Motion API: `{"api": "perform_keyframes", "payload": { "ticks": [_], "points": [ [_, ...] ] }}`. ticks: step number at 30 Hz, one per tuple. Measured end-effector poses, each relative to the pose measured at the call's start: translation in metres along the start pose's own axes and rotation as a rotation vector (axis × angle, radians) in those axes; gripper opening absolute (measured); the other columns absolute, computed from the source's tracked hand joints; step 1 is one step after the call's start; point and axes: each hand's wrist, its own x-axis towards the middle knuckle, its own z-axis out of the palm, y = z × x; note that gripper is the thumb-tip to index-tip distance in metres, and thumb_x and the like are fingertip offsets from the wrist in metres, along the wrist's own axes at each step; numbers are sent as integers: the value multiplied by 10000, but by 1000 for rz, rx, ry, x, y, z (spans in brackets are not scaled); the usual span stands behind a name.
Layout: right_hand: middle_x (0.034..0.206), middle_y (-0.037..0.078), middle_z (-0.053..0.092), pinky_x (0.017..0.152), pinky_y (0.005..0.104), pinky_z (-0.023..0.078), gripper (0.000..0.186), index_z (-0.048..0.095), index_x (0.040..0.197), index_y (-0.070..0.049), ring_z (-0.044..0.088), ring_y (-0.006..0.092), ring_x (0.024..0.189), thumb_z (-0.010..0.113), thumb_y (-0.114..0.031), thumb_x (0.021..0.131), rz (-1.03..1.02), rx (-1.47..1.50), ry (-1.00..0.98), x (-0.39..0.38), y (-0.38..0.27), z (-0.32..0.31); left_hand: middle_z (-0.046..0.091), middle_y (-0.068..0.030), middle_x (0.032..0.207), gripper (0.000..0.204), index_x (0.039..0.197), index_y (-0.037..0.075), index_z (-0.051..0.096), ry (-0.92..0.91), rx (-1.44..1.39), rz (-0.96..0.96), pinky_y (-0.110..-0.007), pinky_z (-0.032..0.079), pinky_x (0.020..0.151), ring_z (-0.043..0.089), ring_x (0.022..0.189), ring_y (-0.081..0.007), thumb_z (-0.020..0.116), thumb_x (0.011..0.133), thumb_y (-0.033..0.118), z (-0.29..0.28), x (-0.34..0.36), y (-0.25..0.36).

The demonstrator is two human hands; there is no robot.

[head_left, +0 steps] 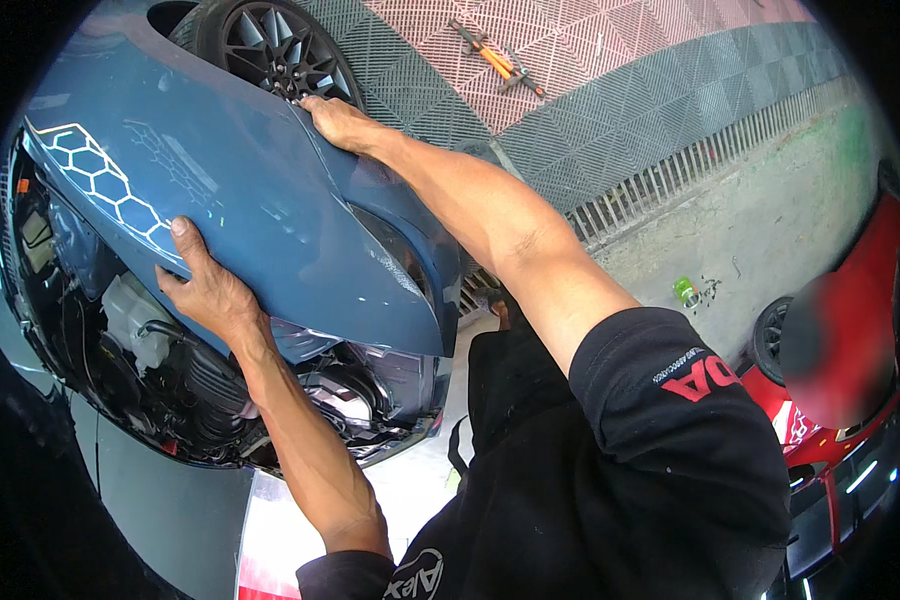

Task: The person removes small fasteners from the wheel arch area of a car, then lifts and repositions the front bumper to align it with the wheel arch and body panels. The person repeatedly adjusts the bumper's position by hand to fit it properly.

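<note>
A blue-grey car fender panel (270, 215) with white hexagon markings fills the upper left, above the open engine bay (140, 330). My left hand (210, 285) grips its inner edge beside the markings, thumb on top and fingers bent at the edge, partly hidden. My right hand (338, 123) is closed on the panel's outer edge at the wheel arch, just below a black alloy wheel (285, 55). Both my forearms reach up from the lower edge.
An orange tool (495, 58) lies on grey and red floor tiles (630, 70). A drain grate (670, 170) edges the concrete floor, where a green can (686, 292) lies. A red car (875, 260) stands at the right, partly blurred.
</note>
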Motion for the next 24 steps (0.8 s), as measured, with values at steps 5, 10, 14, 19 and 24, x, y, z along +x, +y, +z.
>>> {"api": "perform_keyframes", "payload": {
  "ticks": [5, 10, 14, 19, 24],
  "points": [
    [1456, 305, 594, 1182, 503, 366, 803, 651, 1394, -6, 517, 435, 1421, 216, -607, 1087, 286, 48, -36, -19, 30, -12, 655, -229, 1216, 787, 1377, -139, 512, -12, -17, -23, -361, 576, 884, 676, 1027, -264, 728, 994, 514, -1, 2, -3],
    [1489, 237, 587, 1194, 514, 353, 826, 637, 1416, -22, 489, 427, 1432, 222, -655, 1083, 253, 25, -29, -62, 73, -20, 644, -248, 1252, 770, 1354, -137, 527, 25, 1, -53, -386, 587, 926, 682, 1070, -288, 704, 1003, 526, -3, 3, -11],
    [1490, 213, 575, 1225, 532, 310, 798, 593, 1455, -46, 440, 410, 1457, 230, -657, 1093, 129, -37, 6, -75, 106, -19, 586, -222, 1419, 826, 1496, -106, 446, -34, -6, -114, -409, 506, 1069, 621, 1231, -304, 632, 1033, 553, -9, 3, -13],
    [1680, 191, 348, 1288, 518, 211, 855, 417, 1610, -104, 265, 359, 1581, 262, -736, 1055, 124, -53, 71, -87, 170, -11, 539, -145, 1503, 737, 1548, 12, 452, -38, -7, -141, -405, 450, 1139, 558, 1326, -278, 569, 1066, 557, -12, 0, -15],
    [1731, 216, 230, 1306, 521, 158, 940, 288, 1671, -90, 174, 373, 1617, 292, -777, 1029, 116, -51, 25, -120, 190, -11, 465, -149, 1566, 785, 1597, 19, 372, -55, 134, -124, -412, 414, 1185, 496, 1406, -281, 467, 1087, 608, -18, -6, -21]
  ]
}}
